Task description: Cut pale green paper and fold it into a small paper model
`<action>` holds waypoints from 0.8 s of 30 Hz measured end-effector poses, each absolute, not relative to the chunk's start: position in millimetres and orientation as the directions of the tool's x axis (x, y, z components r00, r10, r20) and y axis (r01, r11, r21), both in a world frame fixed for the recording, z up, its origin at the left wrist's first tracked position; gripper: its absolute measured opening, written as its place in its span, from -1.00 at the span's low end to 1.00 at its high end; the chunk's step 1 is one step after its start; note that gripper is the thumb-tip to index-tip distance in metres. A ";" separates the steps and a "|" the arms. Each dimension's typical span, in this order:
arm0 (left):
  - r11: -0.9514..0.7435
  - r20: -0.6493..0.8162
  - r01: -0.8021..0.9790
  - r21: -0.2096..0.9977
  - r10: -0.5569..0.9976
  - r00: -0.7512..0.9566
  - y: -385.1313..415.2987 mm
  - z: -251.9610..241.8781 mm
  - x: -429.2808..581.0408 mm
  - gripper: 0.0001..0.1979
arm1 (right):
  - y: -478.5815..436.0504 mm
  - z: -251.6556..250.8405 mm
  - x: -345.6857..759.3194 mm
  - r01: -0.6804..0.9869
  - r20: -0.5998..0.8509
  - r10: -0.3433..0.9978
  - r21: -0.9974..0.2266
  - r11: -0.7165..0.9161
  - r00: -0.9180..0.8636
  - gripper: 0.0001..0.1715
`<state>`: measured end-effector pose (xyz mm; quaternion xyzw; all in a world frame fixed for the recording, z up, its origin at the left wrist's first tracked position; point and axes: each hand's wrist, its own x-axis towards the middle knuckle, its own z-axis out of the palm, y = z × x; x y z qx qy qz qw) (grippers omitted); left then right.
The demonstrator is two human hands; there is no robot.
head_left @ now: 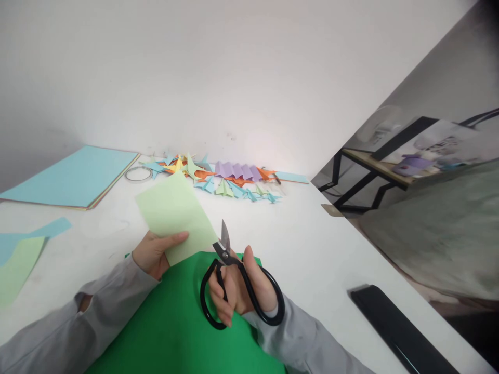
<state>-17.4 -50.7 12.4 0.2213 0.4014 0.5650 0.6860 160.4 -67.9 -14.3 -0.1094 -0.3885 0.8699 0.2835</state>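
Observation:
My left hand (154,253) pinches a pale green sheet of paper (177,213) near its lower edge, thumb on top. In my right hand (241,285) is a pair of scissors (225,255) with large black loop handles, fingers through the loops. The blades are spread and stand at the right corner of the sheet; whether they touch the paper I cannot tell. A bright green surface (175,322) lies below both hands.
Folded paper shapes (230,179) line the wall. A stack of coloured sheets (89,174) and a tape ring (139,174) lie at the back left. Paper offcuts (23,259) are at left. A long black object (401,327) rests on the white table (312,249) at right.

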 end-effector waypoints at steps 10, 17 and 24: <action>0.327 -0.355 -0.614 0.719 0.931 0.081 -50.6 4.9 -13.1 -0.57 | -65.2 -23.6 161.5 -0.370 -0.038 0.543 -0.693 -0.619 -0.839 -0.08; 0.350 -0.380 -0.590 0.727 0.922 0.079 -50.1 8.9 -13.6 -0.65 | -68.7 -19.9 158.9 -0.463 0.022 0.603 -0.663 -0.588 -0.798 -0.10; 0.358 -0.381 -0.579 0.733 0.920 0.088 -49.6 8.8 -13.8 -0.65 | -68.8 -12.4 156.4 -0.528 0.044 0.640 -0.610 -0.591 -0.767 -0.28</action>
